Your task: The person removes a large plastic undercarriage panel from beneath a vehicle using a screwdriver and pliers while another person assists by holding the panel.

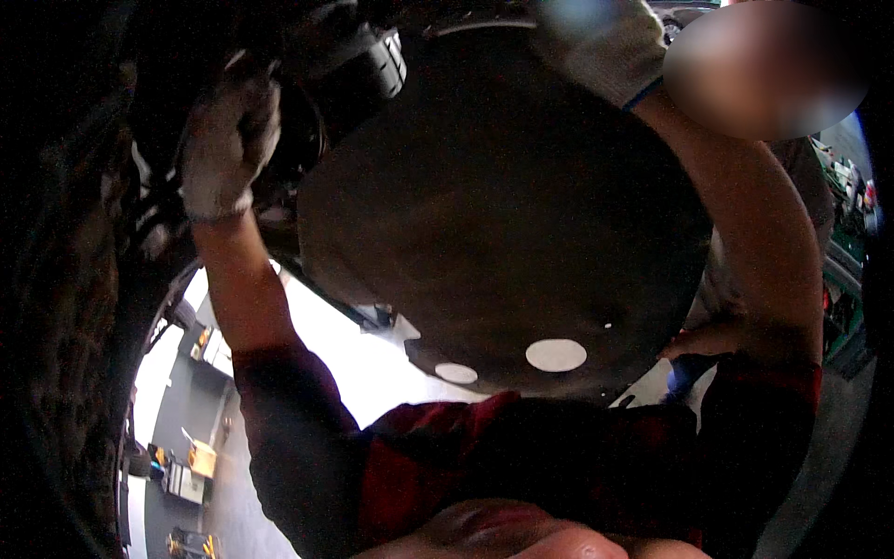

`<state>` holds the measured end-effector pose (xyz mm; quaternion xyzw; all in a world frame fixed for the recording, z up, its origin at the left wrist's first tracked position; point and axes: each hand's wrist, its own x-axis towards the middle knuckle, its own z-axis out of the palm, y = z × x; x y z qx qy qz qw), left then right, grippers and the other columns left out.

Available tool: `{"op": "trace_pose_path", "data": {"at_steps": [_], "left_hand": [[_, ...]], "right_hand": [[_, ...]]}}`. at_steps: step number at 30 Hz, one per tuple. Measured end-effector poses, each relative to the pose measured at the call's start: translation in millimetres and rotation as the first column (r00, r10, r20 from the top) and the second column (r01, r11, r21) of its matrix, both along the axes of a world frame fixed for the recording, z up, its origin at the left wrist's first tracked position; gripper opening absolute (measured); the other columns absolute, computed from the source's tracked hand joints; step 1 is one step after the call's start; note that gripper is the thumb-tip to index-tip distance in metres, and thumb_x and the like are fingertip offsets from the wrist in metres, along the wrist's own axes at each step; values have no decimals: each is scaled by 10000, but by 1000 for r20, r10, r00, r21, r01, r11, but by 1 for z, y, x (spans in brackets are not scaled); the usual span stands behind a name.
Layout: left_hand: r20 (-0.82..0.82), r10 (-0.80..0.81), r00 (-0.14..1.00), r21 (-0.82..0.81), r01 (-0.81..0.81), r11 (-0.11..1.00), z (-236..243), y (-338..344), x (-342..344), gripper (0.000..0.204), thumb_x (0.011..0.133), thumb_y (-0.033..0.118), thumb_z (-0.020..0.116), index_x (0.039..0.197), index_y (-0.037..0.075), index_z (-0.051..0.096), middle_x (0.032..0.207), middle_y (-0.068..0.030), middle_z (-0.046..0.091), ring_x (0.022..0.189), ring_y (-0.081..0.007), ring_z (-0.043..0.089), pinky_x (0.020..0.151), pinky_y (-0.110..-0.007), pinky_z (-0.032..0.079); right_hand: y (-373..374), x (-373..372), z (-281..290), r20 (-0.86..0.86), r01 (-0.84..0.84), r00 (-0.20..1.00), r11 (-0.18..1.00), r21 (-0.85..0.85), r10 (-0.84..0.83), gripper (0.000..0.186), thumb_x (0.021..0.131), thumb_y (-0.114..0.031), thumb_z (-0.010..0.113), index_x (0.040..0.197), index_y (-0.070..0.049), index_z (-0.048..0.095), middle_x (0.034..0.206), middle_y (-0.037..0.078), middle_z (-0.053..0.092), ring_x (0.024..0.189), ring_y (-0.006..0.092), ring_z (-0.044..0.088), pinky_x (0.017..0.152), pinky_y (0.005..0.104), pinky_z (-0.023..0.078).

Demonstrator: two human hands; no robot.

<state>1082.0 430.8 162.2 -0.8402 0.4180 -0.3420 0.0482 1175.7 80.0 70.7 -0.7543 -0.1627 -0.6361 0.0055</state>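
Observation:
A large dark panel (503,205), rounded at the sides, hangs over me with two pale round openings near its lower edge. Both my arms are raised, and each hand wears a whitish work glove. My left hand (233,140) is up beside the panel's left side, among dark parts; its fingers look curled, and what they hold is lost in shadow. Near it is a black ribbed cylindrical part (386,63). My right hand (605,51) lies over the panel's upper right edge; its fingers are blurred and partly cut off by the picture's top.
Close on the right, beyond my right arm, is another person (810,177). Dark, uneven surfaces (74,279) fill the left side. Down at the lower left, a bright workshop floor (247,494) shows with a grey cabinet (183,482) and a yellow-black item (193,543).

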Motion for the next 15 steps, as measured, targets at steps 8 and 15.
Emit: {"op": "trace_pose_path", "data": {"at_steps": [8,15], "left_hand": [[-274,35,961,-539,-183,822,-22,39,-18,269,1001,275,617,904,36,693,750,-61,660,690,-155,651,662,-333,528],[-526,-143,838,-525,-188,830,-13,4,-5,258,1044,253,594,991,25,702,832,-73,708,785,-153,692,715,-321,558]], "right_hand": [[-10,-28,-1,-194,-117,973,992,38,122,341,935,-334,617,1110,-52,697,1046,165,714,986,337,688,940,509,524],[-29,-45,-45,-485,-195,824,951,240,292,488,896,-448,703,1190,-61,666,1060,158,717,1001,320,685,1022,490,486]]}}
